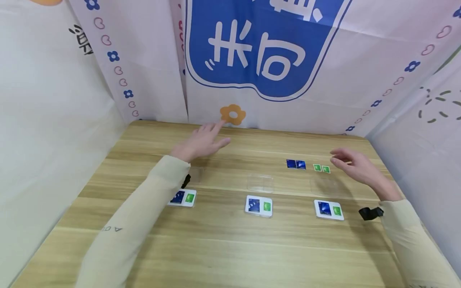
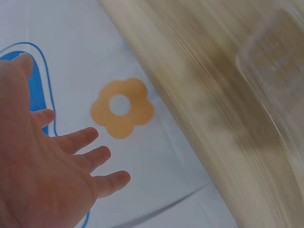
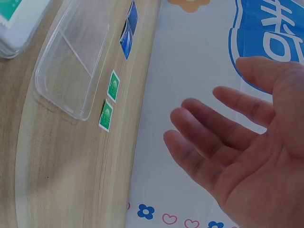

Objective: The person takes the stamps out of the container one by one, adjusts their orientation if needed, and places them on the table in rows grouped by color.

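My left hand [image 1: 203, 141] hovers over the back left of the table, fingers spread and nothing held. Its forearm partly covers a white case [image 1: 189, 199] with a blue and a green picture on it. At the back right my right hand [image 1: 354, 167] is raised with loosely bent fingers, holding nothing. Beside it lie two small green stamp-like pieces [image 1: 317, 167], and left of those two dark blue ones [image 1: 300, 165]. In the right wrist view the green pieces [image 3: 113, 85] lie behind a clear plastic lid [image 3: 76, 61].
Two more white cases, a middle one [image 1: 258, 205] and a right one [image 1: 329, 210], stand in a row on the wooden table [image 1: 230, 256]. Clear lids [image 1: 260, 183] lie behind the cases. A printed white cloth [image 1: 155, 80] hangs at the table's back edge.
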Action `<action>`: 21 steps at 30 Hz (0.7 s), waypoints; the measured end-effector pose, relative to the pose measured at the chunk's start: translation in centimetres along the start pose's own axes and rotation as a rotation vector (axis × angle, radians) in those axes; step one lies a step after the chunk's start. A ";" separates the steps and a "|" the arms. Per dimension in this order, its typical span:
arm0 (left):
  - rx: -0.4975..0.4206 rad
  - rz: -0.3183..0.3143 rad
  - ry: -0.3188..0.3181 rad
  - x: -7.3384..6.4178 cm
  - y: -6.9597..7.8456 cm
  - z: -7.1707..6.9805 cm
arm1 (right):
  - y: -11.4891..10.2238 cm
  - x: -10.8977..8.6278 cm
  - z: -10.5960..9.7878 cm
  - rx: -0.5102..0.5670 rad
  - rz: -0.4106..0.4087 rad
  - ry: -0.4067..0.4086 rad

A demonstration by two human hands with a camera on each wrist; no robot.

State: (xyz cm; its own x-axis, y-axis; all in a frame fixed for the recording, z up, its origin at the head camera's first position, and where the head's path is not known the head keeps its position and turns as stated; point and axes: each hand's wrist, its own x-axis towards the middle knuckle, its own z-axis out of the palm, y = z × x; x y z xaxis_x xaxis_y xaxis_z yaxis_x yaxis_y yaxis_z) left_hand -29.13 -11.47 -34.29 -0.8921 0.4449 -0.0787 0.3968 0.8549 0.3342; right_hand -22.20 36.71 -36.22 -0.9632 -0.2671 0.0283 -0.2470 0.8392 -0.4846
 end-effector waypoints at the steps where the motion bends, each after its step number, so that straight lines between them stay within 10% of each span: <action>1: -0.003 0.004 0.002 0.1 0.2 0.1 | 0.1 -0.1 0.0 -0.001 -0.003 0.002; 21: -0.050 0.092 0.025 0.0 4.5 3.1 | 0.4 -0.9 1.0 0.046 -0.096 -0.122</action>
State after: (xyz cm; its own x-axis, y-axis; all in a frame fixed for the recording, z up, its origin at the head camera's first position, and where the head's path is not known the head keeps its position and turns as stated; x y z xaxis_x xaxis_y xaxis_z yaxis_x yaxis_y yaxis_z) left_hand -26.66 -6.74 -35.74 -0.8576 0.5139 -0.0223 0.4670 0.7961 0.3850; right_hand -21.32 36.87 -37.30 -0.9150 -0.4025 -0.0285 -0.3292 0.7855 -0.5240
